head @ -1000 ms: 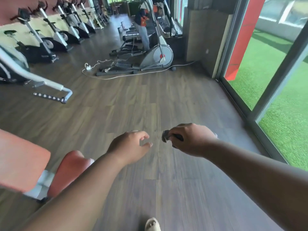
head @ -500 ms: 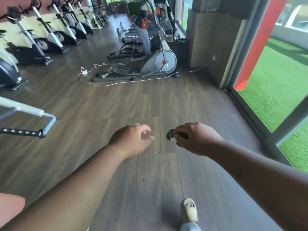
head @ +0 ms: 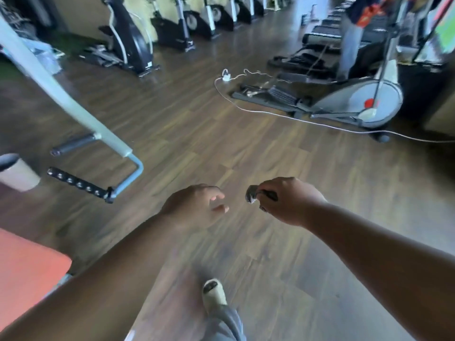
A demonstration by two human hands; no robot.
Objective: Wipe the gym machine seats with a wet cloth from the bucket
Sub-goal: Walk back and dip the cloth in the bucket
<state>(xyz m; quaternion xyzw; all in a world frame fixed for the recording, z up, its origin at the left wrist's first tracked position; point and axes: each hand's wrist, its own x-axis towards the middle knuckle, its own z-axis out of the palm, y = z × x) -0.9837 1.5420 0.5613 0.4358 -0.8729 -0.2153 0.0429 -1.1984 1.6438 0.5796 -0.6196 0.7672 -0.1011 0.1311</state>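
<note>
My right hand (head: 288, 200) grips a small dark grey wadded cloth (head: 251, 194); only its end shows past the fingers. My left hand (head: 197, 207) hovers just left of it with loosely curled fingers and holds nothing. Both arms reach out over the wooden floor. An orange padded seat (head: 27, 267) of a gym machine sits at the lower left edge. No bucket is in view.
A pale machine frame (head: 73, 114) with a studded black bar (head: 78, 184) stands to the left. Exercise bikes (head: 128, 43) line the far wall. An elliptical (head: 357, 102) and a white cable (head: 270, 112) lie ahead right, with a person (head: 354, 33) behind. My foot (head: 214, 294) is below.
The view has swung left: the window and grass went out of sight, and the orange seat and machine frame came back in at the left. Both hands keep their pose.
</note>
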